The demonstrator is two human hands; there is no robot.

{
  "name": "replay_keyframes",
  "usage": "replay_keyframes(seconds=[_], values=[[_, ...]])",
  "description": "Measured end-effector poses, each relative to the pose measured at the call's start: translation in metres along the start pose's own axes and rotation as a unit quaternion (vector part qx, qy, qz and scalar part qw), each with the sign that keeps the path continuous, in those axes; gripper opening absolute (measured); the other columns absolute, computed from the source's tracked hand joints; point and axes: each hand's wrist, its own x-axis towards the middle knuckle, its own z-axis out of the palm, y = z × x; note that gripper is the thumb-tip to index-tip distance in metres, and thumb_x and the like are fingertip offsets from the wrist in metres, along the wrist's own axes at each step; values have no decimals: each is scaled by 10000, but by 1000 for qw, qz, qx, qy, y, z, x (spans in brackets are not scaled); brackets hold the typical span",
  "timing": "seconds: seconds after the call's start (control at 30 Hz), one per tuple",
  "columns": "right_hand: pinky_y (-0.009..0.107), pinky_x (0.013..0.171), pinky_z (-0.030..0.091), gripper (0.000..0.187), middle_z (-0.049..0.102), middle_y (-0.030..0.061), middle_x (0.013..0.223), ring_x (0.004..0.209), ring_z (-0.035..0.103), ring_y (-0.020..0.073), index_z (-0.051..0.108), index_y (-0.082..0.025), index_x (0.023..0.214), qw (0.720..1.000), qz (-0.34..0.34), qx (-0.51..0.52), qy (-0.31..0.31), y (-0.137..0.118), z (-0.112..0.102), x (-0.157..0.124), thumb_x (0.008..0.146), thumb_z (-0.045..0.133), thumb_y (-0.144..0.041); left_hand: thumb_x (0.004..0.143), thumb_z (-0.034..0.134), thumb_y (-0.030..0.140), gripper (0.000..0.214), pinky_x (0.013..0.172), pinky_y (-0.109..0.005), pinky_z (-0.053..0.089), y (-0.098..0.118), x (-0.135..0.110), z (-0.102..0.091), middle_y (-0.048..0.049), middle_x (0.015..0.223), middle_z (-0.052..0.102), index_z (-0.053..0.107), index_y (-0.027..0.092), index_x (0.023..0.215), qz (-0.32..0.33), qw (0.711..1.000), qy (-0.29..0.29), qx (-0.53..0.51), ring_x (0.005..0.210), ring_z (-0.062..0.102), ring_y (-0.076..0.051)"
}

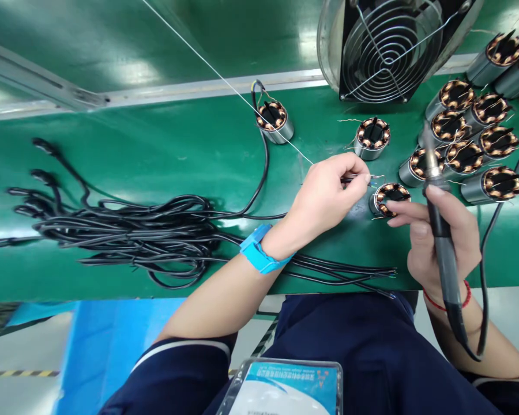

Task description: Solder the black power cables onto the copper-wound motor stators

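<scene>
Stator (391,196) partly covered by fingers (404,209); left hand (324,199) pinches faint wire ends (376,178), right hand (462,239) grips soldering iron (447,271).

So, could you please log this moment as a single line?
left hand: pinches thin wires | right hand: grips soldering iron, touches coil | green table: black cables, fan

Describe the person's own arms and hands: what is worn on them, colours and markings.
Both hands are bare, with no gloves. The left hand has a bright blue wristband at the wrist. The right hand has a thin red cord bracelet. The forearms are uncovered below short dark navy sleeves, which are edged with white trim.
</scene>
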Motion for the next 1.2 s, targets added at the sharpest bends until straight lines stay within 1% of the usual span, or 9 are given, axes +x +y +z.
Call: replay_keyframes(seconds=[0.13,0.2,0.33,0.57,0.77,0.87,0.97,1.07,1.2], values=[[395,837,552,385,713,6,957,957,666,209,505,-261,1276,994,1,-105,-38,-10,-2,20,906,565,-174,799,520,116,111,595,-220,395,0,0,0,18,681,606,589,151,719,2,1000,-4,3,630,504,-89],[417,836,542,415,694,19,984,946,654,223,468,-259,1282,988,6,-134,-77,-12,-1,30,888,583,-197,801,522,119,108,603,-220,397,-1,1,-1,15,695,612,596,148,729,7,1000,-6,-2,639,509,-91],[420,772,536,454,631,19,909,822,632,217,445,-249,1271,985,44,-151,-76,-10,8,40,847,606,-227,793,529,112,110,615,-222,401,-3,0,-1,8,716,598,608,148,725,26,1000,3,0,666,516,-96],[417,796,504,451,628,-2,880,814,619,199,451,-290,1247,989,37,-130,-62,-5,19,41,833,577,-163,816,539,118,91,604,-219,419,-5,-5,-5,22,704,578,582,168,753,56,997,26,-40,642,509,-95],[401,824,494,462,627,-19,849,850,621,184,442,-253,1256,997,18,-74,-32,-4,20,40,832,576,-127,862,565,135,113,798,-270,484,-5,-11,-7,-28,869,679,659,174,812,150,988,10,21,851,613,-134],[413,871,483,469,624,-36,813,865,617,177,451,-250,1249,998,10,-57,-26,-2,21,41,823,597,-119,861,564,114,111,773,-263,487,-6,-13,-6,-38,863,669,661,161,831,179,982,10,53,839,609,-130],[423,896,476,464,642,-37,842,861,632,174,456,-274,1271,998,31,-45,-26,-2,19,38,846,597,-154,835,564,74,115,712,-243,472,-5,-14,-5,-22,798,634,642,147,789,160,984,6,72,774,577,-117],[405,914,483,407,682,-20,866,872,650,172,496,-274,1301,997,46,-47,28,-4,14,28,905,556,-203,806,563,46,128,687,-228,457,-2,-16,-5,-10,769,605,622,141,743,115,991,-8,67,747,556,-106],[355,729,548,393,688,6,833,721,670,167,542,-246,1318,998,4,-21,65,-4,2,9,926,548,-250,788,562,32,138,675,-221,445,2,-18,-4,-5,764,581,593,139,706,77,995,-18,63,730,537,-97]])
